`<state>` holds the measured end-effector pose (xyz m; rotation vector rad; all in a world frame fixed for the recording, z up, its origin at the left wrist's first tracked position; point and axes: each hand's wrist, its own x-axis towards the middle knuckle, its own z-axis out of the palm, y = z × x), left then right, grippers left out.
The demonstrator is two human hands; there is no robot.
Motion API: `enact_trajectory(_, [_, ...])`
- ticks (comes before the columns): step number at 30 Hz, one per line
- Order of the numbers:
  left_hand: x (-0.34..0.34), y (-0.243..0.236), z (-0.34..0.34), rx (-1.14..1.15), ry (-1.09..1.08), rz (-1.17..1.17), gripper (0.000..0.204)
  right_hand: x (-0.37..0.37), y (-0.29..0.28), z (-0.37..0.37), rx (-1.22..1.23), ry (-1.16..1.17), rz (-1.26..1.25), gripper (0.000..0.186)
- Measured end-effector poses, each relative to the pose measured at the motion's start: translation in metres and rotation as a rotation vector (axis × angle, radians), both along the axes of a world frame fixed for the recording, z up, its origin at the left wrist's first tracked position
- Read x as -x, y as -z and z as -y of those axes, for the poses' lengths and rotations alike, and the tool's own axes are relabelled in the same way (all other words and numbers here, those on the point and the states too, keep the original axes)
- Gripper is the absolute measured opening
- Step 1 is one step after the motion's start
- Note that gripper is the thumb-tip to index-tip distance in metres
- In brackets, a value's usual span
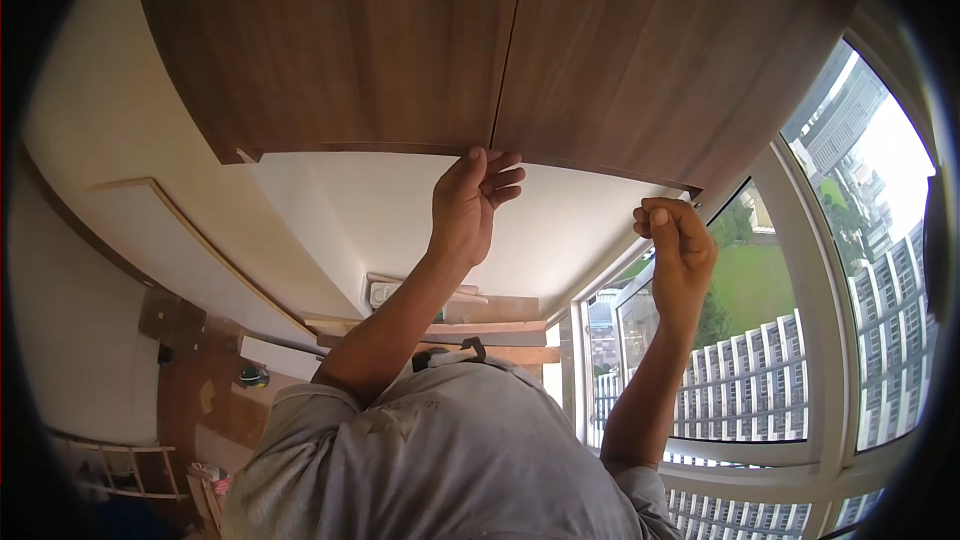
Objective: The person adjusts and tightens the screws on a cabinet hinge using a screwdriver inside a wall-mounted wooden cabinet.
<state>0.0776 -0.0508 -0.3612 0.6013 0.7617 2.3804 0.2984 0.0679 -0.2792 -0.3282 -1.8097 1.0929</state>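
Overhead are two brown wood-grain cabinet doors, the left cabinet door [330, 50] and the right cabinet door [650, 60], with a thin dark gap between them. My left hand [467, 205] reaches up to their lower edge at this gap. Its thumb and index finger close on the left door's bottom edge, while the other fingers curl loosely below. Below the right door's outer corner, my right hand [680, 245] is raised with its fingers curled and thumb pressed in. Whatever it may hold is hidden or too small to make out.
Tall windows [815, 290] run along the right, with buildings and grass outside. A pale wall [90, 130] stands to the left. Wooden boards [490, 328] lie behind my body. Down at the lower left are a brown-patched floor [190, 370] and a ladder-like frame [120, 470].
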Motion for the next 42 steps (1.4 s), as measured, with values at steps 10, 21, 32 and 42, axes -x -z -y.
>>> enact_trajectory(10, [-0.001, 0.006, 0.008, 0.052, -0.036, 0.141, 0.030, 0.028, 0.061, 0.003, 0.131, -0.147, 0.082, 0.017])
enact_trajectory(21, [-0.008, 0.003, 0.003, 0.032, -0.068, 0.011, 0.015, 0.028, 0.058, -0.011, 0.151, -0.203, 0.065, 0.023])
enact_trajectory(32, [0.024, -0.016, 0.032, 0.085, -0.267, 0.033, 0.034, 0.075, 0.074, -0.023, 0.431, -0.316, 0.040, 0.037])
enact_trajectory(42, [0.022, -0.006, 0.020, 0.057, -0.338, -0.034, 0.047, 0.135, 0.097, -0.014, 0.656, -0.472, -0.372, 0.029])
